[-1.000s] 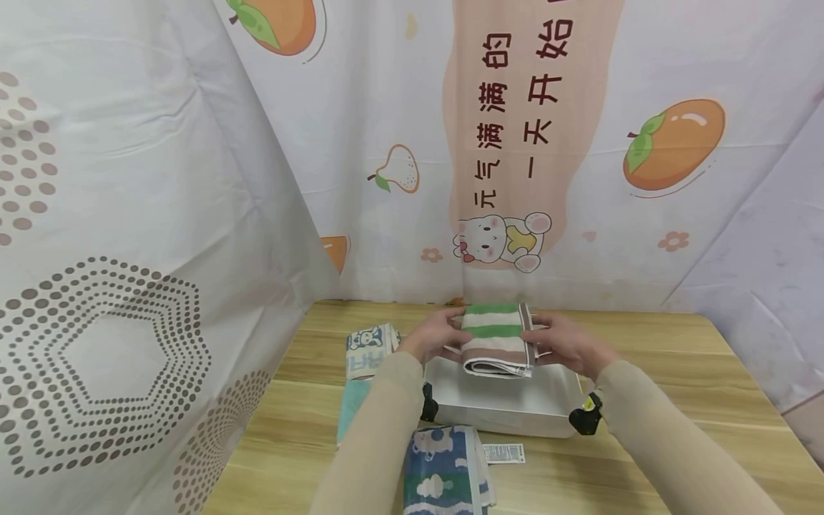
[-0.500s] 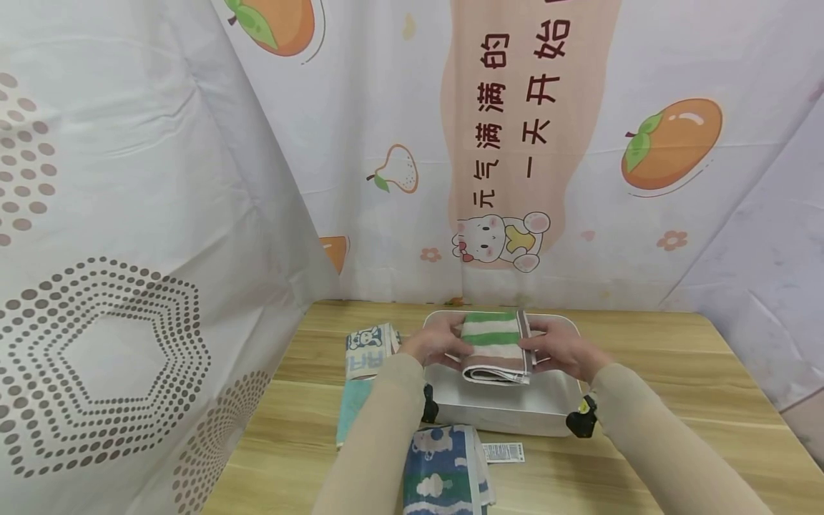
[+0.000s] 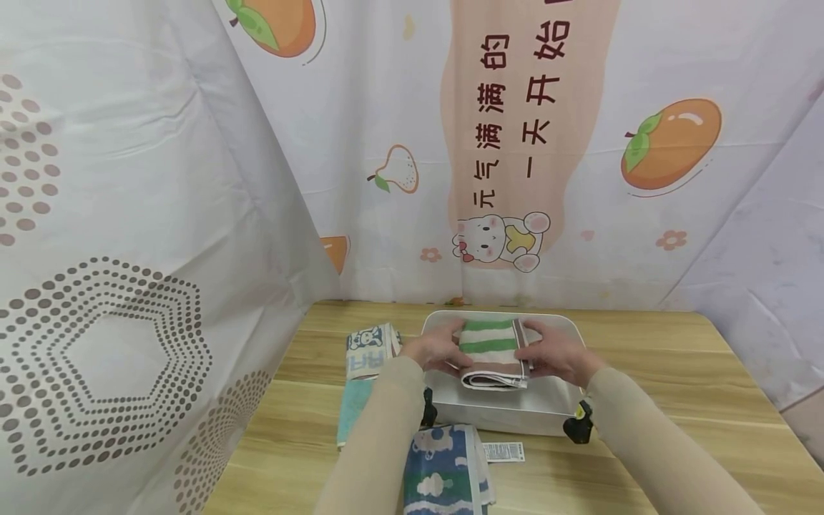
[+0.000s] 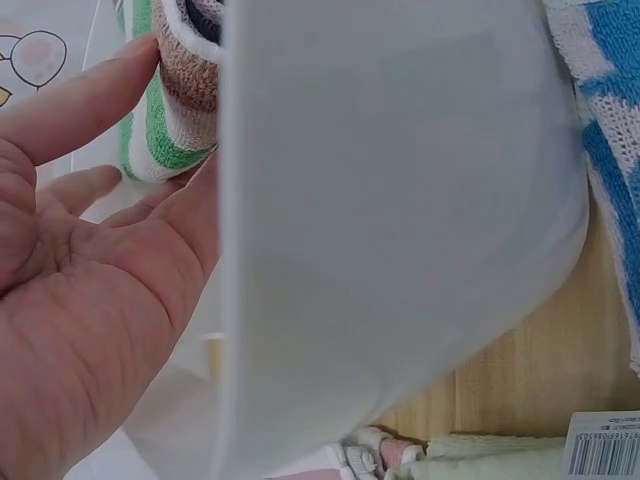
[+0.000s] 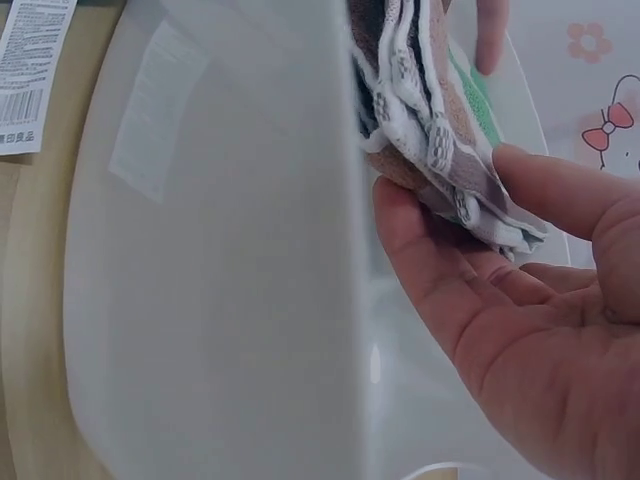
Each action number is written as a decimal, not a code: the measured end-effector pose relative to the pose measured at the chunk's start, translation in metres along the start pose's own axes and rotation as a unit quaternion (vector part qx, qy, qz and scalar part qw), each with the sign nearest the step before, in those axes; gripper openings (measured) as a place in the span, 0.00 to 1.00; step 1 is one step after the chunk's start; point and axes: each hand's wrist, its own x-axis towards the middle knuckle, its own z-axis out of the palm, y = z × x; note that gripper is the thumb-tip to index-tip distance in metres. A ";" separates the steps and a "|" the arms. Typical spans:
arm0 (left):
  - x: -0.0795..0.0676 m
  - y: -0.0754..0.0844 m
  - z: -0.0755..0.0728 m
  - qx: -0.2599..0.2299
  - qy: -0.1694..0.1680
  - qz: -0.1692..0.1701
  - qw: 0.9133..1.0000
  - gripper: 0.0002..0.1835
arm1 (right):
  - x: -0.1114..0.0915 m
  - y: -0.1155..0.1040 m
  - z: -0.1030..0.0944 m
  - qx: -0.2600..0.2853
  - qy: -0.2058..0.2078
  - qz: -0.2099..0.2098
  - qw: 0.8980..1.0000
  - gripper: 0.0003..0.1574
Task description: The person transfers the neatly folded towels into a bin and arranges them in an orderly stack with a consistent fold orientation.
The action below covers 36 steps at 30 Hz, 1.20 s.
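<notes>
Both my hands hold a folded striped towel, banded green, white and brown, inside the opening of a white plastic bin. At the towel's left side, my left hand has its thumb on top and the other fingers lower down. My right hand grips the opposite edge; in the right wrist view its thumb lies over the white hem and its fingers reach underneath. The bin's wall hides part of the towel in both wrist views.
Left of the bin lie a cream-and-blue folded towel and a teal one. A blue and green patterned towel lies in front, beside a paper label. A printed curtain hangs behind the wooden table.
Both hands have lowered the striped towel from above the bin's far part down into its opening, also drawing it slightly nearer and left. The other towels have stayed put.
</notes>
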 end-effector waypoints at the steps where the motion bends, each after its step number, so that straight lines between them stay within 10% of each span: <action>1: -0.001 0.000 0.000 0.004 -0.003 0.001 1.000 0.56 | 0.000 0.001 0.000 0.001 -0.003 -0.001 1.000 0.59; 36: 0.009 -0.018 0.017 0.168 0.009 0.015 0.986 0.46 | 0.002 0.018 0.006 -0.071 -0.076 0.011 0.995 0.57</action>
